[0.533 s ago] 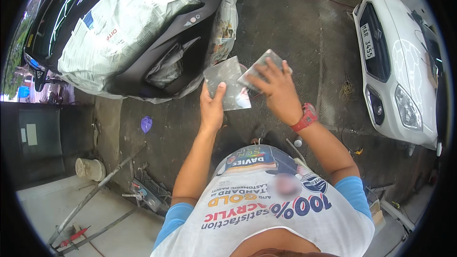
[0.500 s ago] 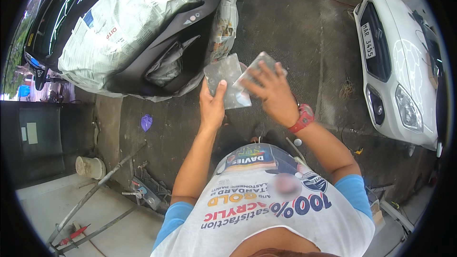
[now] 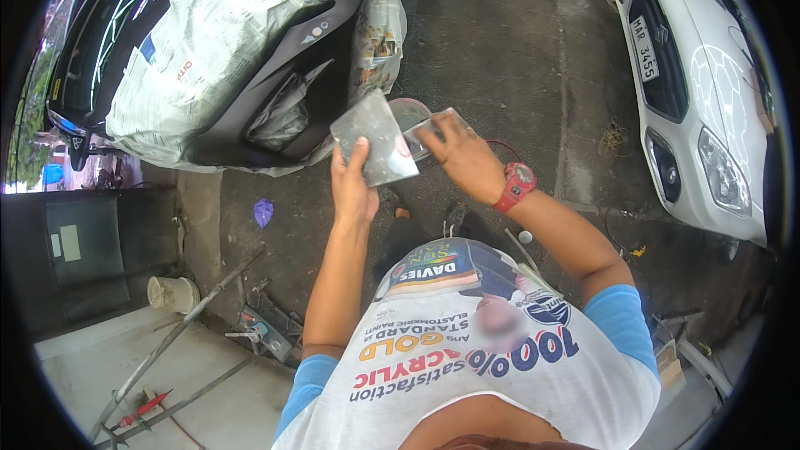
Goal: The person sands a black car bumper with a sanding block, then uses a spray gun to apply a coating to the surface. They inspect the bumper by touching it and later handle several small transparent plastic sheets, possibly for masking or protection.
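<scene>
Grey flat board [image 3: 373, 137] sits gripped in the left hand [image 3: 352, 192], held up over the dark pavement [image 3: 500, 50] — tilted. Right hand [image 3: 467, 158] pinches a small clear scraper [image 3: 429, 127] beside the board's edge — just touching it.

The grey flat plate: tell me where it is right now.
In the head view, upper centre: the grey flat plate is held up in the left hand, beside the right hand, just in front of the paper-masked black car.

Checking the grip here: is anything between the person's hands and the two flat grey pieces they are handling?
Nothing visible. The left hand holds the larger grey sheet directly, and the right hand grips the smaller flat piece directly, over a round container behind them.
</scene>
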